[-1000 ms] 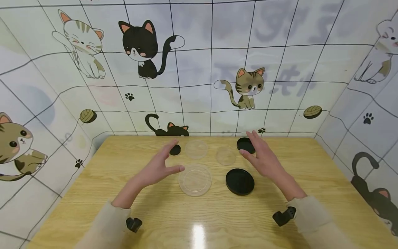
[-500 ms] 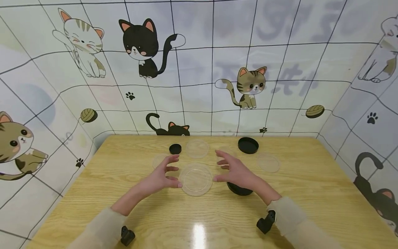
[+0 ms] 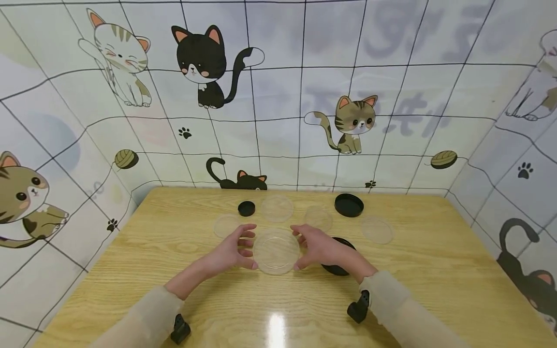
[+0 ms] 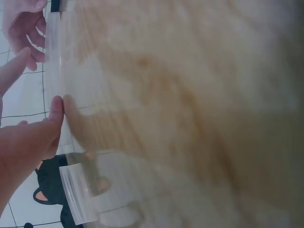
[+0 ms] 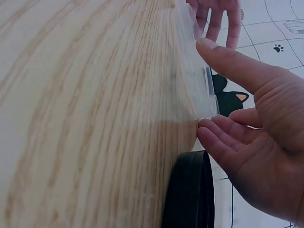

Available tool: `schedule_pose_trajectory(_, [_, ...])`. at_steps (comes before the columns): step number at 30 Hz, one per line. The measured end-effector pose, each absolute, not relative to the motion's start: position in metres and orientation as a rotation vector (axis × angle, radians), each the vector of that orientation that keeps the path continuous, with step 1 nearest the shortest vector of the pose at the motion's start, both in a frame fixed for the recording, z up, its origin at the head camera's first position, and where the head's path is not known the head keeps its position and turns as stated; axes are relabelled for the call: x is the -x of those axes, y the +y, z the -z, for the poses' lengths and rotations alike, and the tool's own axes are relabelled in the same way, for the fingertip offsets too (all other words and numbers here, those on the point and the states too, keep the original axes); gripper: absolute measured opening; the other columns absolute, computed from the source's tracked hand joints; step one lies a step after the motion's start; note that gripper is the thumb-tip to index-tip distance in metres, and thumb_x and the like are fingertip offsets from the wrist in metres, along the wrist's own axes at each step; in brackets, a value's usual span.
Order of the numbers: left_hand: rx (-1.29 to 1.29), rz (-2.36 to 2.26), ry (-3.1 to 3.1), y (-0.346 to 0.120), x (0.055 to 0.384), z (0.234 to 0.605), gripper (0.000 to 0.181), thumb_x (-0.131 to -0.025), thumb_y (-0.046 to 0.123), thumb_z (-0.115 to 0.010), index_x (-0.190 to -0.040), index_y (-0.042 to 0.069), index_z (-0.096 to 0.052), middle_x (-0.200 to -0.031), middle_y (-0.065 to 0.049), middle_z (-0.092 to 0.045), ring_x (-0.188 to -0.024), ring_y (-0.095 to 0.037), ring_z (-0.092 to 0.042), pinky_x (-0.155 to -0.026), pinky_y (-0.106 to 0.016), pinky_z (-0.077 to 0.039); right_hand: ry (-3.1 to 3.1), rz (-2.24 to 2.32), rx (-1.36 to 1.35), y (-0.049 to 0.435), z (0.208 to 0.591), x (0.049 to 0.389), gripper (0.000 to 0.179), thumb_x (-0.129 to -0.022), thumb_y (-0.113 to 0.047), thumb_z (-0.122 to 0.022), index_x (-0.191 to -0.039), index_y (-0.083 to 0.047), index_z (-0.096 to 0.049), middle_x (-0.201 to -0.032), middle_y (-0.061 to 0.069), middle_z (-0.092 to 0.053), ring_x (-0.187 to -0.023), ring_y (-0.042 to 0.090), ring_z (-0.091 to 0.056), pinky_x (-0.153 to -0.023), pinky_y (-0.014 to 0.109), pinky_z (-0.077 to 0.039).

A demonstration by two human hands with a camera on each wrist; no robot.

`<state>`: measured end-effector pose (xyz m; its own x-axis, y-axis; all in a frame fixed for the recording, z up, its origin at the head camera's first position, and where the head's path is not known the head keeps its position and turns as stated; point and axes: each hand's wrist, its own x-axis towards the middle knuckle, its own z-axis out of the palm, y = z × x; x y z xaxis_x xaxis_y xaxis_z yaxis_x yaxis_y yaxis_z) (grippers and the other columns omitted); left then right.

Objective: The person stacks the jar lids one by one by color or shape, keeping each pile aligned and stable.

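A large clear round plastic dish (image 3: 276, 251) lies on the table between my two hands. My left hand (image 3: 228, 256) is at its left rim, fingers and thumb loosely bent and spread. At the opposite rim is my right hand (image 3: 321, 249), bent in much the same way. The right thumb (image 5: 209, 46) appears to meet the dish edge in the right wrist view, with the fingertips (image 5: 204, 124) low by the table. Firm contact cannot be judged. Partly behind the right hand and forearm is a large black round dish (image 3: 334, 270).
Behind lie a small black round dish (image 3: 246, 208), a medium black one (image 3: 349, 206) and several clear round pieces, including one (image 3: 277, 209) at the back and one (image 3: 376, 230) at the right. A cat-print cloth (image 3: 278, 140) hangs behind the wooden table (image 3: 413, 270).
My right hand has come leftward from near the back black dish to the large clear dish. My left hand has shifted slightly right to its rim. The dishes stay where they were.
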<state>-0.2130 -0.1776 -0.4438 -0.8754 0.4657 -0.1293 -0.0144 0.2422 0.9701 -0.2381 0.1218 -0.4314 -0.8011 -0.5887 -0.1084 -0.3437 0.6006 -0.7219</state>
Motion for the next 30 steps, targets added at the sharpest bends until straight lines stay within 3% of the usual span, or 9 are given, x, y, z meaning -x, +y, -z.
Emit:
schedule_pose_trajectory(11, [-0.472, -1.594, 2.263, -0.165, 0.214, 0.451, 0.086, -0.074, -0.011, -0.085, -0.148, -0.012, -0.040, -0.138, -0.024, -0.051, -0.121, -0.033, -0.055, -0.101, -0.039, -0.051, 2.619, 0.874, 0.794, 0.126, 0.435, 0.239, 0.092, -0.071, -0.021, -0.097, -0.145, 0.006, -0.050, -0.122, 0.008, -0.056, -0.108, 0.024, -0.058, -0.094, 0.038, -0.052])
schedule_pose_trajectory(19, [-0.472, -1.520, 2.382, -0.167, 0.213, 0.450, 0.076, -0.072, -0.008, -0.087, -0.138, -0.014, -0.051, -0.120, -0.018, -0.061, -0.105, -0.027, -0.064, -0.089, -0.035, -0.056, 2.607, 0.882, 0.824, 0.121, 0.433, 0.239, 0.087, -0.071, -0.019, -0.097, -0.143, 0.005, -0.054, -0.117, 0.006, -0.057, -0.105, 0.023, -0.058, -0.092, 0.038, -0.052])
schedule_pose_trajectory(30, [-0.473, -1.589, 2.325, -0.182, 0.201, 0.446, 0.075, -0.072, -0.010, -0.087, -0.138, -0.014, -0.051, -0.118, -0.020, -0.061, -0.101, -0.027, -0.063, -0.084, -0.030, -0.057, 2.577, 0.868, 0.865, 0.114, 0.428, 0.230, 0.085, -0.073, -0.023, -0.095, -0.144, 0.002, -0.055, -0.115, 0.002, -0.057, -0.103, 0.021, -0.056, -0.091, 0.040, -0.050])
